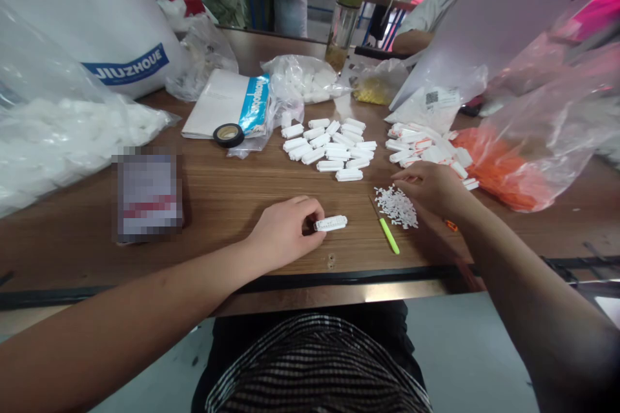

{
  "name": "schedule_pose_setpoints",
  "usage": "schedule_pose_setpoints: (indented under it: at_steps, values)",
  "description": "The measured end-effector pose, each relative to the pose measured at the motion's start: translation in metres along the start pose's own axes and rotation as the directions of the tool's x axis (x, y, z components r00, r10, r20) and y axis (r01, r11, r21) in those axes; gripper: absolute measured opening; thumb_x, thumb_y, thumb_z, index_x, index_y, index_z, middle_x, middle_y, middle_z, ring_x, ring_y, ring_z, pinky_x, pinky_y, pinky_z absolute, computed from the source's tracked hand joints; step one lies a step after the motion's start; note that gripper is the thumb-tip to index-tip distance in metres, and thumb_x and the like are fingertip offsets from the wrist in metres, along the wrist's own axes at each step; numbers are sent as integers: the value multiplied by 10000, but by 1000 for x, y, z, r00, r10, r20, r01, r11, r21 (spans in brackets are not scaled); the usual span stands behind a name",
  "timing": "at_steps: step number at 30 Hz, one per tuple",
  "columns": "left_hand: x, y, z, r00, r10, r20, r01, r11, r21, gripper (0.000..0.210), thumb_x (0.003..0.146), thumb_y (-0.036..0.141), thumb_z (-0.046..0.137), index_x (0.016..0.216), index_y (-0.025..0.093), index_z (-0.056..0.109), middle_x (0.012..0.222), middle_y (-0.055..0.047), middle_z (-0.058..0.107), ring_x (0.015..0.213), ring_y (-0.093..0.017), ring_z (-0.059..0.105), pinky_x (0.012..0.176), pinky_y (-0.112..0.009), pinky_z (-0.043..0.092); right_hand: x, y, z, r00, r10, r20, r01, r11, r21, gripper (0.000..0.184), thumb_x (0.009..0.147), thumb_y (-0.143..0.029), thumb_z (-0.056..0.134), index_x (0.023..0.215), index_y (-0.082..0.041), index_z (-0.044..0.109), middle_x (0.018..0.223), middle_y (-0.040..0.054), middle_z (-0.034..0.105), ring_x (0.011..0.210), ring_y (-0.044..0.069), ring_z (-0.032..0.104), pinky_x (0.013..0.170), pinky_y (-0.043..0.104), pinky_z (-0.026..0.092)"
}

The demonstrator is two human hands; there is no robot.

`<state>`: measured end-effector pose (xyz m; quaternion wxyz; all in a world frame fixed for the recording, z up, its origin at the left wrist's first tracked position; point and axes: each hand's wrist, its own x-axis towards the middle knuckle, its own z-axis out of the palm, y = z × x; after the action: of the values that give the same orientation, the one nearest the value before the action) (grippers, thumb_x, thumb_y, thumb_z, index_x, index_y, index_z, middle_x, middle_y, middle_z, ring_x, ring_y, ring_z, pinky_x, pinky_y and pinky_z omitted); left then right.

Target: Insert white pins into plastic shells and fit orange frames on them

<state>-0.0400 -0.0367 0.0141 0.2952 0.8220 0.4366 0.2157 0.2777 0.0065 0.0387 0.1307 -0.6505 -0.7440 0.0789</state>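
Note:
My left hand (285, 232) pinches one end of a white slotted plastic housing (332, 223) between thumb and fingers, just above the table. My right hand (429, 184) hovers at the upper edge of a pile of tiny white plastic pieces (397, 206). Its fingertips are drawn together, and whatever may be between them is too small to make out. A yellow-green handled pick (389, 237) with a thin metal shaft lies beside the pile. Beyond my hands, several similar white housings (334, 145) are spread in a group.
White housings with orange parts (411, 142) are heaped at right, by a bag of orange pieces (508, 168). A notebook (217, 103) carries a black tape roll (228, 135). Bags of white parts (62, 129) stand left; a bottle (341, 32) stands at the back.

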Motion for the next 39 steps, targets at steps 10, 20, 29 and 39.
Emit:
schedule_pose_setpoints:
  at_steps: [10, 20, 29, 39]
  values:
    - [0, -2, 1, 1000, 1, 8, -1, 1000, 4, 96, 783, 278, 637, 856, 220, 613, 737, 26, 550, 630, -123, 491, 616, -280, 365, 18, 19, 2, 992, 62, 114, -43, 987, -156, 186, 750, -349, 603, 733, -216, 731, 697, 28, 730, 666, 203, 661, 613, 301, 473]
    - [0, -1, 1, 1000, -7, 3, 7, 1000, 2, 92, 781, 270, 642, 853, 221, 614, 739, 27, 549, 645, -127, 498, 622, -285, 372, 28, 42, 2, 986, 74, 150, -82, 995, 49, 260, 787, -403, 613, 891, -224, 769, 845, 36, 768, 770, 203, 698, 696, 314, 516]
    - [0, -1, 1, 1000, 1, 11, -1, 1000, 5, 96, 786, 271, 639, 863, 220, 614, 756, 25, 555, 653, -126, 504, 629, -287, 375, 24, 29, 7, 990, 59, 127, -66, 997, 48, 234, 766, -380, 630, 850, -204, 758, 748, 24, 738, 680, 177, 663, 642, 294, 510]
    - [0, -1, 1, 1000, 3, 6, -3, 1000, 3, 94, 784, 263, 636, 861, 216, 613, 743, 29, 543, 655, -124, 502, 629, -281, 372, 22, 30, 5, 994, 88, 61, -86, 995, -42, 253, 761, -370, 601, 863, -227, 783, 763, 11, 753, 720, 201, 687, 637, 286, 498]
